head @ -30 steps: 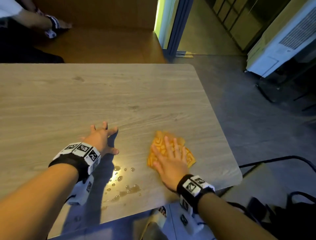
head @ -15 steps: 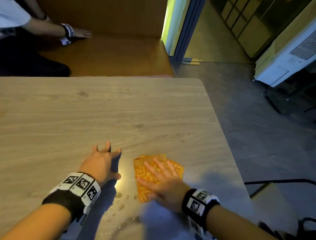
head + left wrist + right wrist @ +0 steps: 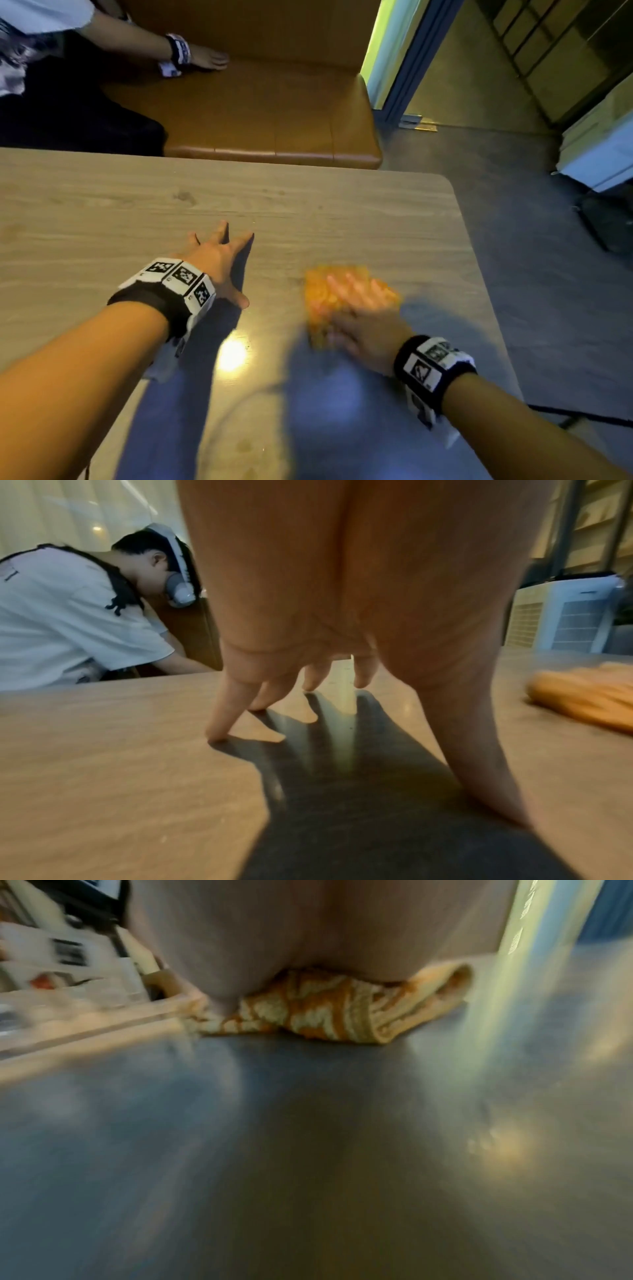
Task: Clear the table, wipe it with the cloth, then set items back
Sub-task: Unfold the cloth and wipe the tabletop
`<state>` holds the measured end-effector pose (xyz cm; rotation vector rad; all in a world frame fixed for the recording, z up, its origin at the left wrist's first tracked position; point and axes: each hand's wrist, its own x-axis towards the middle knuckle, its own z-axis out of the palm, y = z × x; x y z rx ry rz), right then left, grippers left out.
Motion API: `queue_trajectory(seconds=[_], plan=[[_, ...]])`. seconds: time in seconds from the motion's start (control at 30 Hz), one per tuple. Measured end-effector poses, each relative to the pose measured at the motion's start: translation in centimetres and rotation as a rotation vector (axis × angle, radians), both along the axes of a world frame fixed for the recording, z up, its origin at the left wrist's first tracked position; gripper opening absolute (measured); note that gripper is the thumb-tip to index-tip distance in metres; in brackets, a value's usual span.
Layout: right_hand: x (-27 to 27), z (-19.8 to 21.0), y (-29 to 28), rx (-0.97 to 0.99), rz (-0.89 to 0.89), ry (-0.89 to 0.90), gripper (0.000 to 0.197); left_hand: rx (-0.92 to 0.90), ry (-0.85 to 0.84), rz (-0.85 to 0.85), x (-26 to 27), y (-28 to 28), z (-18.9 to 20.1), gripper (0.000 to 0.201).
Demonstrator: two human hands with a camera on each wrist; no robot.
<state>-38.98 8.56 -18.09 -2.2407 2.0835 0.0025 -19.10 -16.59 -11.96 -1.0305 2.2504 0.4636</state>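
Observation:
An orange patterned cloth (image 3: 320, 301) (image 3: 329, 1015) (image 3: 589, 699) lies on the wood-grain table (image 3: 308, 212), right of centre. My right hand (image 3: 356, 308) presses flat on the cloth with straight fingers, blurred by motion. My left hand (image 3: 219, 260) (image 3: 308, 691) rests on the bare tabletop left of the cloth, its spread fingertips (image 3: 215, 734) touching the wood and holding nothing. The near table surface shows a bright light reflection (image 3: 233, 354).
Beyond the table's far edge runs an orange bench seat (image 3: 260, 113), where another person (image 3: 41, 68) leans with a hand on the cushion. The table's right edge drops to a grey floor (image 3: 548, 274). A white appliance (image 3: 603, 150) stands at the far right.
My right hand has swept the cloth left over the water drops and then back to the right; the drops no longer show. The left hand has stayed planted on the table.

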Motion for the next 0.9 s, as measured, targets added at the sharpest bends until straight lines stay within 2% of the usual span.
queue_trajectory(seconds=[0.07, 0.1, 0.13, 0.17, 0.23, 0.3, 0.33, 0.37, 0.47, 0.5, 0.53, 0.57, 0.67, 0.7, 0.73, 0.77, 0.8, 0.87, 0.9], plan=[[-0.8, 0.3, -3.8, -0.011, -0.511, -0.01, 0.052, 0.024, 0.003, -0.021, -0.3, -0.6, -0.5, 0.135], [-0.1, 0.4, -5.5, -0.011, -0.69, -0.055, 0.054, 0.031, 0.011, -0.017, -0.4, -0.8, -0.5, 0.138], [1.2, 0.5, -6.9, -0.016, -0.773, -0.079, 0.055, 0.043, 0.015, -0.003, -0.3, -1.0, -0.6, 0.139], [2.6, 0.9, -7.4, 0.056, -0.73, -0.098, 0.056, 0.059, 0.021, 0.015, -0.3, -1.0, -0.7, 0.139], [3.9, 0.8, -5.4, 0.097, -0.31, -0.091, 0.053, 0.086, 0.033, 0.04, -0.2, -0.9, -0.6, 0.138], [1.6, 1.5, -3.3, 0.135, 0.063, -0.106, 0.056, 0.117, 0.028, 0.075, -0.1, -0.9, -0.3, 0.136], [-0.6, 1.3, -3.6, 0.149, 0.091, -0.077, 0.058, 0.131, 0.026, 0.098, -0.1, -0.8, -0.2, 0.134], [-2.6, 0.9, -4.7, 0.156, -0.017, -0.058, 0.061, 0.138, 0.026, 0.115, 0.0, -0.7, -0.1, 0.133], [-5.5, 1.0, -10.9, 0.12, -0.758, -0.172, 0.063, 0.157, 0.031, 0.131, 0.1, -0.2, 0.1, 0.131], [-4.9, 1.2, -12.8, 0.15, -0.89, -0.202, 0.061, 0.156, 0.036, 0.132, 0.1, -0.3, 0.2, 0.131], [-3.9, 1.2, -13.8, 0.161, -0.893, -0.173, 0.059, 0.161, 0.033, 0.135, 0.0, -0.4, 0.3, 0.131], [-2.4, 1.1, -14.0, 0.135, -0.776, -0.12, 0.059, 0.173, 0.025, 0.139, 0.1, -0.4, 0.3, 0.13], [-1.7, 1.2, -10.4, 0.206, -0.087, -0.082, 0.06, 0.189, 0.049, 0.145, 0.1, -0.4, 0.1, 0.13], [-3.6, 1.5, -10.0, 0.213, 0.051, -0.09, 0.06, 0.187, 0.05, 0.149, 0.1, -0.3, 0.2, 0.131], [-5.8, 1.3, -10.4, 0.183, 0.059, -0.078, 0.061, 0.186, 0.043, 0.148, 0.1, -0.4, 0.2, 0.131], [-7.4, 1.4, -11.4, 0.131, -0.058, -0.039, 0.063, 0.186, 0.037, 0.146, 0.1, -0.4, 0.2, 0.131], [-8.5, 1.7, -12.8, 0.087, -0.295, -0.037, 0.063, 0.19, 0.035, 0.147, 0.0, -0.4, 0.1, 0.13], [-8.8, 2.0, -16.3, 0.168, -0.794, -0.18, 0.06, 0.191, 0.044, 0.153, 0.0, -0.3, 0.1, 0.13], [-7.7, 2.1, -17.7, 0.228, -0.883, -0.22, 0.061, 0.188, 0.045, 0.155, 0.0, -0.3, 0.2, 0.13]])
